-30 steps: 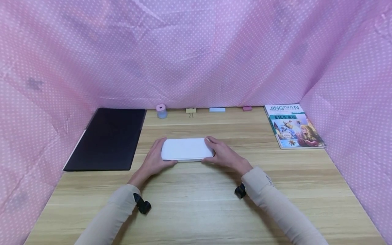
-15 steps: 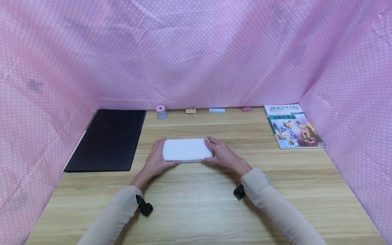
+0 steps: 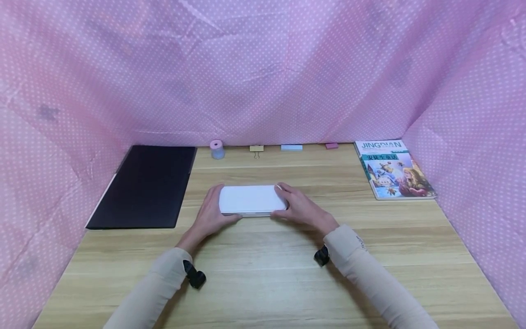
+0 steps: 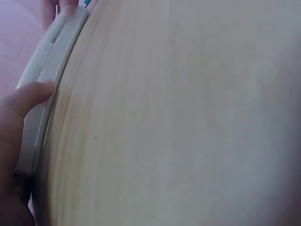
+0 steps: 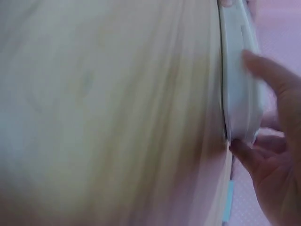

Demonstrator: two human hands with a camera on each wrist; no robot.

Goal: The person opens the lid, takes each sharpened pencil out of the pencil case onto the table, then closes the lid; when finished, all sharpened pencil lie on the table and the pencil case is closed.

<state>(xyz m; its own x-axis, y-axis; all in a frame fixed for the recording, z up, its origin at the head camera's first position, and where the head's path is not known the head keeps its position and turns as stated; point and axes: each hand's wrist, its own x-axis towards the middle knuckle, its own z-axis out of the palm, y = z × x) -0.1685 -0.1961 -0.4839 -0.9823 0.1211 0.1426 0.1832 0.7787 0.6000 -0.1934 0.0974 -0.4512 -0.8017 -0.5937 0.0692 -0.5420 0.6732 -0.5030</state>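
A white case (image 3: pixel 248 198) with rounded ends lies lengthwise in the middle of the wooden table, between both hands. My left hand (image 3: pixel 209 215) grips its left end, thumb along the front side and fingers round the far side. At the opposite end, my right hand (image 3: pixel 297 206) holds it in the same manner. In the left wrist view, the left thumb (image 4: pixel 40 92) presses the side of the case (image 4: pixel 44 77), below a long seam. The right wrist view shows the right thumb (image 5: pixel 265 70) at the seam and fingers curled at the end of the case (image 5: pixel 235 99).
A black folder (image 3: pixel 141 187) lies at left, a picture-covered book (image 3: pixel 396 171) at right. Along the back stand a pink-and-blue cylinder (image 3: pixel 217 149), a binder clip (image 3: pixel 256 149), a light-blue block (image 3: pixel 291 147) and a magenta block (image 3: pixel 331 146). Pink dotted cloth (image 3: pixel 263 82) surrounds the table.
My left hand has shifted slightly right at the case's end. A slightly taller strip of the case's front side shows now. The right hand has stayed nearly still.
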